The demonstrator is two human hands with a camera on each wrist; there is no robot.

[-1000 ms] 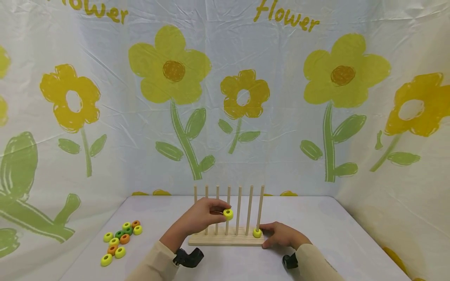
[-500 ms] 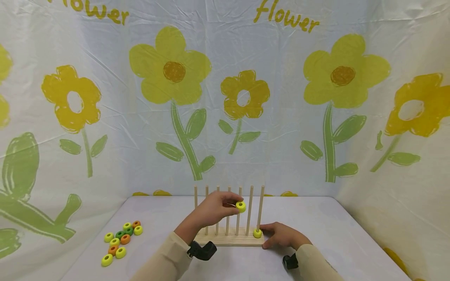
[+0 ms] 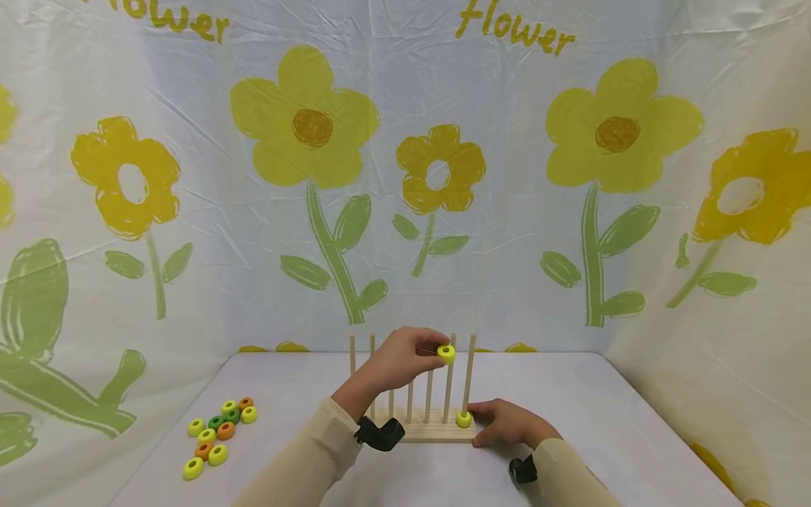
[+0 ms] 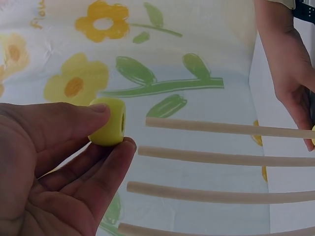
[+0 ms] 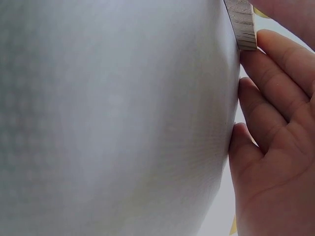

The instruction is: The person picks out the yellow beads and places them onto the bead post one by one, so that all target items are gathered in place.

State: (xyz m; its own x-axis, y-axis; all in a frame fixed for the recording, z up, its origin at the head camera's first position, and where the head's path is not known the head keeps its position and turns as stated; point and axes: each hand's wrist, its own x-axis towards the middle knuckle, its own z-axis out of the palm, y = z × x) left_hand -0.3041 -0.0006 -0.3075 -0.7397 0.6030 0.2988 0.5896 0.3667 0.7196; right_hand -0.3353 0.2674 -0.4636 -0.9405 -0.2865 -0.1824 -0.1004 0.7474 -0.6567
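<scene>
Between thumb and fingertips, my left hand (image 3: pixel 405 358) pinches a yellow bead (image 3: pixel 446 353) near the upper part of the pegs. In the left wrist view the bead (image 4: pixel 109 121) is apart from the peg tips, its hole facing them. The wooden peg rack (image 3: pixel 437 432) stands upright on the table, partly hidden by the left arm. Low on its rightmost peg sits another yellow bead (image 3: pixel 464 420). My right hand (image 3: pixel 510 422) holds the right end of the rack's base, thumb at the front and index finger behind; the base end (image 5: pixel 242 24) shows beside those fingers.
Several loose yellow, green and orange beads (image 3: pixel 217 454) lie in a cluster on the left of the white table (image 3: pixel 538 380). A flower-printed curtain (image 3: pixel 507 211) hangs behind the table and at both sides.
My left hand has carried the yellow bead up and to the right, from mid-rack to near the top of the second peg from the right. The right hand has stayed in place.
</scene>
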